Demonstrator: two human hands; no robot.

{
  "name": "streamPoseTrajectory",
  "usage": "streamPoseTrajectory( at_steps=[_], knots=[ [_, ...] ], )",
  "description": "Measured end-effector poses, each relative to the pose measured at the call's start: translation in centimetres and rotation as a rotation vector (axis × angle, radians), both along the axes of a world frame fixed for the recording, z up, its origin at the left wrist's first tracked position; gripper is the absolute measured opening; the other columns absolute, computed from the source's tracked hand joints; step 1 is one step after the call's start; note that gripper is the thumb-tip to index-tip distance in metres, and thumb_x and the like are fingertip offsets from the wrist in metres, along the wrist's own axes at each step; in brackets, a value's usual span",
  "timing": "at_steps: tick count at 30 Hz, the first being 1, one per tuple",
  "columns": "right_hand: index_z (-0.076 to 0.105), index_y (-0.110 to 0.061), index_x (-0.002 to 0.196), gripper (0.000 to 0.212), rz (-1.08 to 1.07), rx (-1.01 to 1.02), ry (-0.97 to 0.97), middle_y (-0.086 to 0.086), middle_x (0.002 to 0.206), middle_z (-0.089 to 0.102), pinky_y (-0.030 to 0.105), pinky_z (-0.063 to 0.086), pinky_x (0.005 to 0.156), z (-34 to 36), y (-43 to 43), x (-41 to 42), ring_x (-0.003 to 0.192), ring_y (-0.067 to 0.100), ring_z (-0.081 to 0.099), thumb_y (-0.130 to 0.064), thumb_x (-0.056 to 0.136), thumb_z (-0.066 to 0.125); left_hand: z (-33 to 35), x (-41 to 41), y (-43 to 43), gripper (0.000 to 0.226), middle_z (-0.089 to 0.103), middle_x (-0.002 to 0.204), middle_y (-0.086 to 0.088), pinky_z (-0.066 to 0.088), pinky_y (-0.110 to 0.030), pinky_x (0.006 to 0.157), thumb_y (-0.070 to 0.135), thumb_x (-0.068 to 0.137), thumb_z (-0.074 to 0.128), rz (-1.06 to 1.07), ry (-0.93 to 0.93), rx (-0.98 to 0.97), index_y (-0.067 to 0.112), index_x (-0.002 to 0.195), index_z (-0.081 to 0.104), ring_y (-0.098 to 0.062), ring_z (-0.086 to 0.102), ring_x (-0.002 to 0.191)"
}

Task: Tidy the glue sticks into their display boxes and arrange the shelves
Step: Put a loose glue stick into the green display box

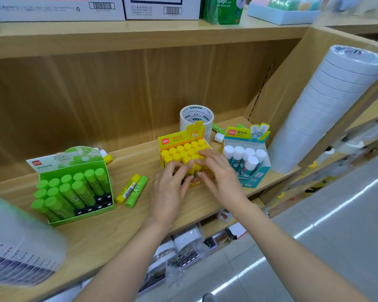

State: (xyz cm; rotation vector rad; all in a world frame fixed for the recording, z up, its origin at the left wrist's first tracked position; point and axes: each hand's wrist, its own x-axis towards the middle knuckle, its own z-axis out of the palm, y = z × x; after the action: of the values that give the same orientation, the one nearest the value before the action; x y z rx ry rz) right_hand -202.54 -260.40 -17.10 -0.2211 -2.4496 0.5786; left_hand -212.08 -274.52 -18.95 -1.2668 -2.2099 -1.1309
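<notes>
Fingers of left hand (169,190) and right hand (221,179) — loosely straight — press boxed yellow glue sticks (183,150)

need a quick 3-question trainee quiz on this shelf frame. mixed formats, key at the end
1. True or false: the left hand and right hand both touch the yellow cardboard display box of yellow-capped glue sticks.
2. What lies loose on the wooden shelf between the green cardboard display box and the yellow one? A) a yellow glue stick and a green glue stick B) two white tape rolls C) scissors
3. Fill in: the teal cardboard display box of white-capped sticks stands to the yellow box's ___.
Key: 1 true; 2 A; 3 right.
</notes>
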Motion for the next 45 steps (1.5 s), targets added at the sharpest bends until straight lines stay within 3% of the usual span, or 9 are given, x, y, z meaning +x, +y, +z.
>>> streamPoseTrajectory(
  at_steps=[4,9,17,28,34,37,40,43,45],
  knots=[
    [0.065,-0.008,0.109,0.018,0.028,-0.113,0.047,0.007,0.137,0.055,0.03,0.033,0.113,-0.6,-0.1,0.1,0.136,0.023,0.042,-0.012,0.091,0.064,-0.5,-0.1,0.3,0.027,0.059,0.097,-0.002,0.05,-0.042,0.069,0.025,0.091,0.068,-0.011,-0.055,0.025,0.02,0.117,0.067,-0.024,0.06,0.085],
    [0.066,-0.01,0.098,0.012,0.0,-0.171,0.096,0.004,0.123,0.061,0.037,0.044,0.098,0.1,0.0,-0.4,0.121,0.021,0.051,-0.018,0.09,0.067,0.1,0.2,-0.1,0.023,0.062,0.1,0.005,0.051,-0.045,0.077,0.031,0.092,0.065,-0.098,-0.247,0.111,0.022,0.113,0.065,-0.017,0.062,0.093],
    [0.074,-0.006,0.092,0.01,0.038,0.042,0.205,0.004,0.1,0.072,0.043,0.048,0.084,0.4,0.9,-0.7,0.098,0.024,0.062,-0.012,0.084,0.073,1.2,0.0,0.1,0.022,0.062,0.096,0.005,0.049,-0.022,0.075,0.022,0.085,0.076,-0.065,-0.266,0.152,0.015,0.105,0.071,-0.006,0.059,0.085],
    [0.074,-0.004,0.099,0.016,0.086,-0.028,0.148,0.008,0.118,0.067,0.035,0.047,0.097,-0.2,1.1,-0.3,0.115,0.024,0.058,-0.015,0.091,0.065,0.2,-0.5,0.5,0.023,0.059,0.091,0.0,0.051,-0.042,0.068,0.032,0.091,0.066,-0.068,-0.124,0.059,0.014,0.106,0.07,-0.022,0.061,0.082],
    [0.069,-0.008,0.113,0.023,0.032,-0.045,0.151,0.004,0.123,0.065,0.036,0.046,0.099,1.7,0.0,-0.1,0.118,0.02,0.056,-0.016,0.092,0.064,1.4,0.2,-2.1,0.037,0.057,0.109,-0.001,0.051,-0.034,0.08,0.023,0.094,0.063,-0.001,-0.127,0.03,0.015,0.13,0.061,-0.019,0.06,0.095],
    [0.067,-0.006,0.112,0.021,0.137,-0.062,0.237,0.005,0.115,0.067,0.031,0.047,0.095,3.3,-3.5,-1.3,0.111,0.018,0.06,-0.009,0.094,0.056,1.5,-0.4,-5.0,0.032,0.058,0.109,-0.005,0.04,-0.029,0.087,0.005,0.091,0.058,0.211,-0.131,0.051,0.01,0.123,0.059,-0.022,0.056,0.1],
    [0.062,-0.007,0.121,0.029,0.361,-0.146,0.004,0.007,0.12,0.065,0.035,0.047,0.097,2.7,-7.9,-3.4,0.115,0.022,0.058,-0.011,0.096,0.048,0.0,-1.2,-7.7,0.031,0.06,0.116,-0.015,0.041,-0.038,0.093,0.005,0.089,0.053,0.335,-0.096,-0.188,0.002,0.119,0.06,-0.035,0.057,0.105],
    [0.048,-0.009,0.142,0.046,0.434,-0.193,-0.274,0.008,0.146,0.049,0.032,0.03,0.115,0.2,-10.3,-5.2,0.136,0.023,0.043,-0.005,0.096,0.043,-1.2,-0.4,-9.2,0.042,0.06,0.125,-0.023,0.048,-0.045,0.098,0.004,0.084,0.05,0.36,-0.099,-0.411,-0.005,0.124,0.058,-0.039,0.058,0.113],
    [0.04,-0.007,0.147,0.053,0.46,-0.155,-0.367,0.01,0.152,0.041,0.031,0.02,0.12,-1.0,-10.8,-6.0,0.142,0.023,0.034,0.0,0.095,0.043,-1.2,0.2,-9.5,0.048,0.064,0.12,-0.023,0.053,-0.044,0.091,0.01,0.08,0.042,0.375,-0.096,-0.46,-0.006,0.12,0.061,-0.038,0.062,0.106]
  ],
)
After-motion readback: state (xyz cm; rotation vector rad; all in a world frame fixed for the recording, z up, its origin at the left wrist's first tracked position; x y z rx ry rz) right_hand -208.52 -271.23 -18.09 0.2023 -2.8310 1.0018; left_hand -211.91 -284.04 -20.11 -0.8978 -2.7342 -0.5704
